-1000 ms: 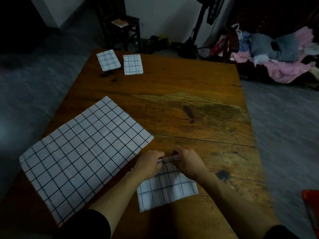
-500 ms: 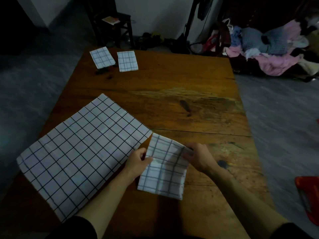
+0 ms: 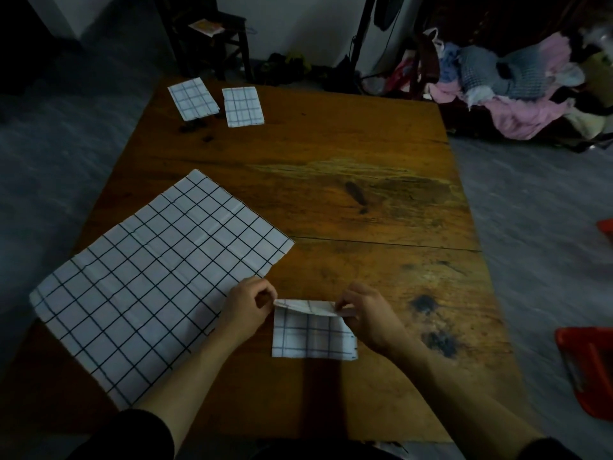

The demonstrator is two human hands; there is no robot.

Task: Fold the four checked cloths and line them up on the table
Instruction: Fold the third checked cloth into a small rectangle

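Worn brown wood makes up the desk (image 3: 348,154), which fills the middle of the view. Near its 6 o'clock edge lies a small checked cloth (image 3: 313,340), already folded into a compact rectangle, with its far edge lifted a little off the wood. The left hand (image 3: 248,307) pinches that raised edge at its left corner, fingers curled narrow around the fabric. The right hand (image 3: 370,315) pinches the same edge at its right corner, thumb and fingertips closed on it. The rest of this cloth lies flat on the desk between the two wrists.

At 9 o'clock of the hands, a large checked cloth (image 3: 156,280) lies spread open and flat, turned at an angle, its near-left corner reaching the desk's edge. The left forearm crosses over its near-right edge.

Toward 11 o'clock, at the far-left corner of the desk, two folded checked cloths lie side by side, close but apart: the left one (image 3: 193,98) is slightly skewed, the right one (image 3: 242,106) is straighter.

Beyond the desk at 1 o'clock, a heap of clothes (image 3: 517,94) in pink, grey and blue is piled up.
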